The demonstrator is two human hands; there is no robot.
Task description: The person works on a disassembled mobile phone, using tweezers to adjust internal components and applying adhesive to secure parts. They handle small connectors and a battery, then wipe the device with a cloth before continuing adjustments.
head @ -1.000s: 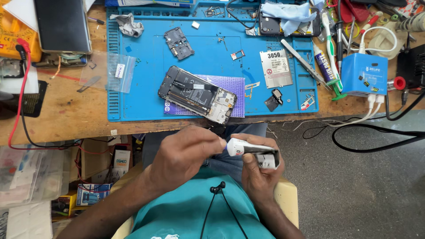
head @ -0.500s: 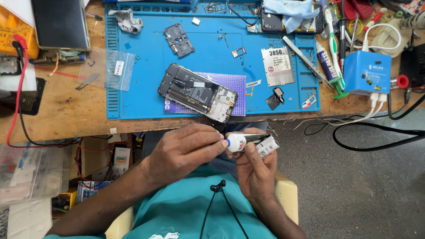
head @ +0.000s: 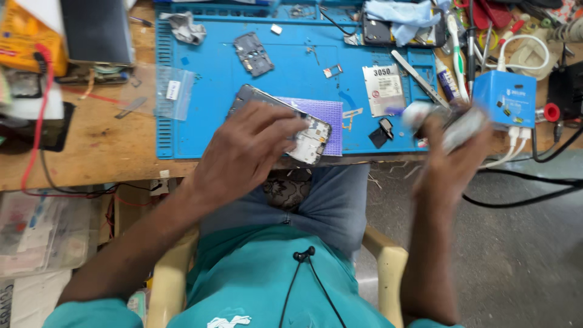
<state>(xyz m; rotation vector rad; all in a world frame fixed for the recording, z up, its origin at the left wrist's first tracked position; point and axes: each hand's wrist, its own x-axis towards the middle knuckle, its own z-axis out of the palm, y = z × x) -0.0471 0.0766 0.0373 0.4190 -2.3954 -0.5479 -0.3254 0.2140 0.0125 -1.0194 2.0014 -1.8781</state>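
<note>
While left hand [head: 246,155] rests open-fingered on opened dark phone with bare circuit board [head: 313,136] over blue silicone mat [head: 200,130], steadying it, right hand [head: 452,161] grips blurry white tube-shaped tool [head: 461,127], clear of bench.

Clear bag, white label [head: 174,91], mat's left edge; white-red label card [head: 383,90] right.

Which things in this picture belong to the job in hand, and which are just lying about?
In use:
left hand on opened phone
right hand holding small white tool

Lying about:
blue box
toothbrush
clear plastic bag
tweezers
</note>
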